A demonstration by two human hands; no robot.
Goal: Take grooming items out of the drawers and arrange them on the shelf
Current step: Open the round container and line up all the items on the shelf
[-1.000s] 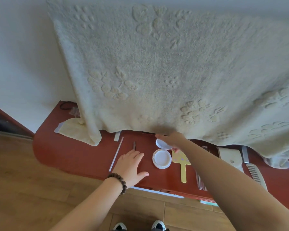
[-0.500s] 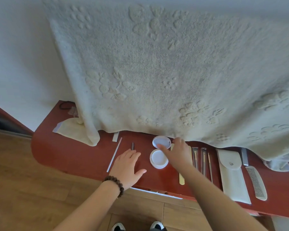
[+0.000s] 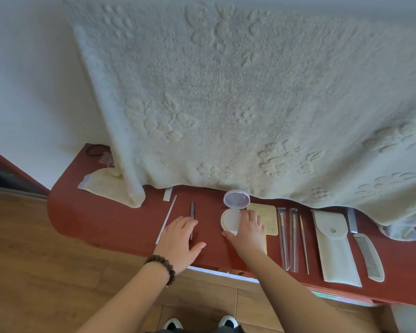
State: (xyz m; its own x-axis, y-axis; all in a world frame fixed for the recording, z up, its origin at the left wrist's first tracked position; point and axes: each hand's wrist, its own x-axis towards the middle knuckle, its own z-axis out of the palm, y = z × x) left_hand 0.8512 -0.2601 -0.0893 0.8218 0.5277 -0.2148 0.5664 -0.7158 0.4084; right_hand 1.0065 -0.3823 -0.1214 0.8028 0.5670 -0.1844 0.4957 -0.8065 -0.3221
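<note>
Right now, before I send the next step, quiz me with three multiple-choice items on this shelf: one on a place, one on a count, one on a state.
1. Where does the comb lie?
A. at the right end of the row, right of the white pouch
B. between the two hands
C. on the wooden floor

2. How many slim brushes lie between the yellow card and the pouch?
A. one
B. three
C. six

3. What state is the round compact in?
A. shut flat
B. open, lid raised toward the towel
C. in two separate pieces

Answers: 1 A, the comb sits just right of the pouch on the red shelf. 2 B, three thin handles lie side by side there. 3 B, the lid stands open while the right hand holds the base; the left hand rests flat on the shelf.
</note>
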